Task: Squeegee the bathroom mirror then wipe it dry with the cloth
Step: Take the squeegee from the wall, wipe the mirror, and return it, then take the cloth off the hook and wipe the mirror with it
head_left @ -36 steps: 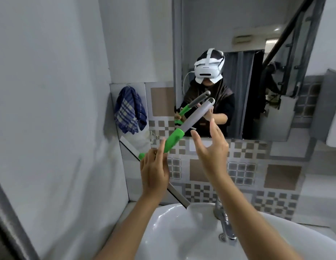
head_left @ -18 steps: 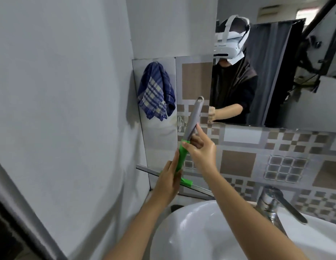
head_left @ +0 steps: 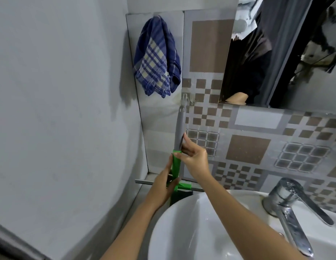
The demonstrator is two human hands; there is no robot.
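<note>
A squeegee (head_left: 179, 128) with a grey handle and green neck stands upright against the tiled wall, blade down, its top loop at a small wall hook (head_left: 185, 99). My left hand (head_left: 166, 182) grips the green neck low down. My right hand (head_left: 194, 159) holds the handle where grey meets green, index finger stretched up along it. A blue checked cloth (head_left: 157, 59) hangs on the wall above left. The mirror (head_left: 287, 59) fills the upper right and reflects a person in dark clothing.
A white basin (head_left: 184, 228) lies below my arms, with a chrome tap (head_left: 293, 207) at the right. A plain grey wall (head_left: 60, 109) closes in on the left. Patterned tiles cover the wall beneath the mirror.
The squeegee swung from slanting in front of the mirror to upright at the wall, its loop now at the hook. Both hands followed it down and left; the view dropped toward the basin.
</note>
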